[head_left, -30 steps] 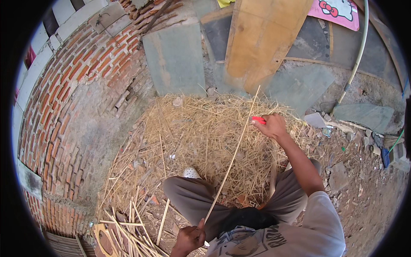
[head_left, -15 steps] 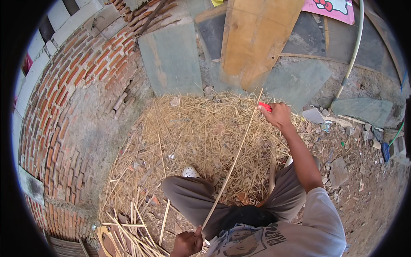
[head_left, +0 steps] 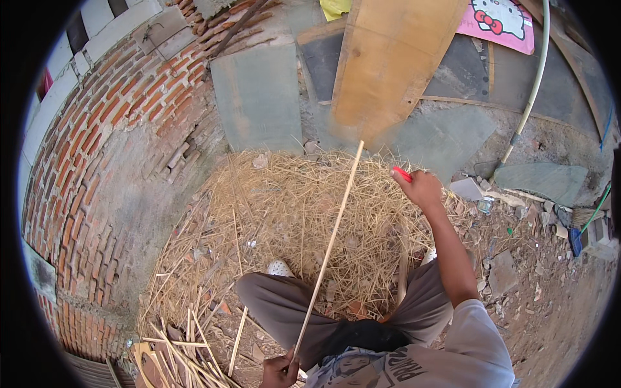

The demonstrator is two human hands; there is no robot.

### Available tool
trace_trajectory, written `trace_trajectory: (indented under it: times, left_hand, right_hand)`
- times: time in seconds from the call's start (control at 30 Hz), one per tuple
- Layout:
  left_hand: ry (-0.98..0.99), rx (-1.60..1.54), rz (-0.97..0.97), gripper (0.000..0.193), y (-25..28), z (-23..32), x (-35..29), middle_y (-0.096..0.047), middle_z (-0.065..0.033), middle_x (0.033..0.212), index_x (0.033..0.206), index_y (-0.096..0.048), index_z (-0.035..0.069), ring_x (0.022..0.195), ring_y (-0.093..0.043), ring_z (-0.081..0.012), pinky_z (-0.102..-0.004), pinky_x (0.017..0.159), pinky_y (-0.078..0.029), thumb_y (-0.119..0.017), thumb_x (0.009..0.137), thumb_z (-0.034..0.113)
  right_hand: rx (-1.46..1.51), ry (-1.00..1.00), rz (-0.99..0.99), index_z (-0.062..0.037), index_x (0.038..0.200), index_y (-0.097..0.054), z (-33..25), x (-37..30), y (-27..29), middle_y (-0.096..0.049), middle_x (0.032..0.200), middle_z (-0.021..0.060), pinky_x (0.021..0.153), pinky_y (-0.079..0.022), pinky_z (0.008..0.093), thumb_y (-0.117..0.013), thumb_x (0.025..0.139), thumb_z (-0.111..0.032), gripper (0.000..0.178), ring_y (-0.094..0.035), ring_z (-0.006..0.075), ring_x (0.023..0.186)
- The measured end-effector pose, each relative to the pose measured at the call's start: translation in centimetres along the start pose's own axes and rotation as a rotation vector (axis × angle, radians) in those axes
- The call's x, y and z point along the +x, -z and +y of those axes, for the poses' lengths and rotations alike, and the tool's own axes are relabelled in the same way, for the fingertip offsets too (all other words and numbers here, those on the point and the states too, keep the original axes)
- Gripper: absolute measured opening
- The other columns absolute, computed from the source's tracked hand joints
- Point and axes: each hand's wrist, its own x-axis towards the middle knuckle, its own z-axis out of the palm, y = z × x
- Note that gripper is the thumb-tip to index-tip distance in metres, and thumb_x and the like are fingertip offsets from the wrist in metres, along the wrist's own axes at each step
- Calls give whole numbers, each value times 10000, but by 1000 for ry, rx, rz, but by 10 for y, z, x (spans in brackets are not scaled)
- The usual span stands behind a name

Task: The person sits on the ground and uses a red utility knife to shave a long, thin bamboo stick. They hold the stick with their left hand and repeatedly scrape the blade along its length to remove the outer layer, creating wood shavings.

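- We record two bare hands, well apart from each other.
- Left hand [head_left: 280,370]: near the lower edge, fingers clasped around the lower end of a long, thin, pale stick [head_left: 328,251].
- Stick: slants up and away to the right, passing in front of the left trouser leg [head_left: 281,299]; in our view its far tip reaches the foot of a brown board [head_left: 391,58].
- Right hand [head_left: 422,189]: closed on a small red object [head_left: 402,174], held to the right of the stick's upper part; we see a gap between the two. Most of the red object is hidden by the hand, so we cannot tell its full shape.
- Ground ahead: a spread of dry, straw-like shavings [head_left: 291,213]; a white, dark-spotted shoe [head_left: 279,268] rests at its near side.
- Lower left, near the left hand: we note a loose pile of pale strips [head_left: 184,359], lying crosswise.
- Surroundings: a worn brick wall [head_left: 84,213] at left; a grey-green panel [head_left: 257,97] stands left of the brown board; a pale pipe [head_left: 537,77] at right.
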Motion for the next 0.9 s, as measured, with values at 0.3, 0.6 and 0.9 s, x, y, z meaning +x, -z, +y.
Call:
trace_trajectory:
  times: [0.3, 0.6, 0.9]
  left_hand:
    - [345, -807, 93, 302, -80, 24, 115, -508, 43, 566, 1208, -638, 30, 449, -427, -17, -195, 409, -324, -606, 909, 25]
    - [332, -864, 66, 325, -90, 42, 154, -510, 54, 568, 1247, -613, 37, 456, -429, -19, -191, 423, -352, -598, 923, 48]
    - [28, -312, 149, 296, -75, 49, 155, -398, -22, 532, 1154, -625, -53, 502, -377, -15, -207, 476, -378, -624, 868, 23]
  right_hand:
    - [126, 518, -208, -74, 632, -666, -51, -60, -16, -561, 500, 127, 538, -499, 420, -482, 784, -768, 734, -619, 306, 518]
    - [93, 655, -234, -75, 607, -648, -56, -66, -28, -543, 484, 123, 495, -461, 423, -501, 760, -782, 738, -587, 300, 473]
    - [159, 763, 57, -93, 541, -610, -56, -62, -36, -516, 447, 98, 468, -454, 393, -583, 699, -781, 706, -562, 270, 433]
